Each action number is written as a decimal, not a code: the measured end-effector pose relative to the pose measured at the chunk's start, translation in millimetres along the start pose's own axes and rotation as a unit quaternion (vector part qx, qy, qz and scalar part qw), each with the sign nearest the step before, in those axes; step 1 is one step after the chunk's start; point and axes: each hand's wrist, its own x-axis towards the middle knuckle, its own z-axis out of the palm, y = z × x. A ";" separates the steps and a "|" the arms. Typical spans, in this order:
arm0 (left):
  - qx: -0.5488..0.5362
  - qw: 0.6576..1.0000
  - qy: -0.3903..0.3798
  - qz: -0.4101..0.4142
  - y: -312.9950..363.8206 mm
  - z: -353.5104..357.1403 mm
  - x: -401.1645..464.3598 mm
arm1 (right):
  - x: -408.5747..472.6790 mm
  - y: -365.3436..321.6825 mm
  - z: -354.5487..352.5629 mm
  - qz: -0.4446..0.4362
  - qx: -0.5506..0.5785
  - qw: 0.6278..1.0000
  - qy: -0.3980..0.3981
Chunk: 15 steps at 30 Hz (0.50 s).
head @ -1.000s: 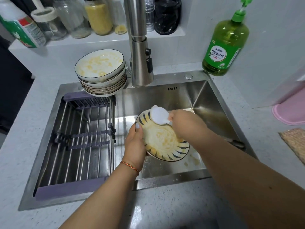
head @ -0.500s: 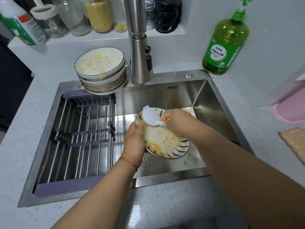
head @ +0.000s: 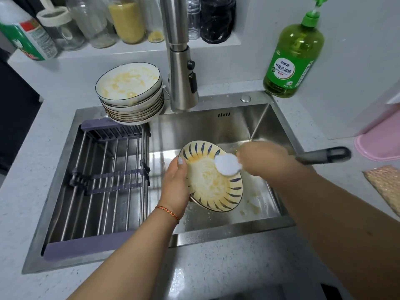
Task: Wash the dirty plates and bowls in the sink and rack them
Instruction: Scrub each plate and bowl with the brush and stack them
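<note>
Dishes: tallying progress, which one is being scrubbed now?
The blue-striped yellow plate held over the sink; the others sit stacked behind the rack.

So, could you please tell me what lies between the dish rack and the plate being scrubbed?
In the head view, only the left hand gripping the plate lies between it and the dish rack, above bare sink floor.
</note>
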 end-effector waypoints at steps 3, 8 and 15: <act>-0.005 1.000 -0.010 -0.020 -6.4 4.5 -2.2 | 6.6 -16.8 4.8 -0.032 0.099 0.993 0.049; -0.035 0.997 0.046 -0.047 2.8 1.1 0.4 | -13.5 -17.5 9.9 -0.148 0.281 0.947 -0.047; -0.021 0.999 0.039 -0.021 11.1 -8.0 1.8 | -12.9 14.1 -0.8 -0.066 0.029 0.993 -0.090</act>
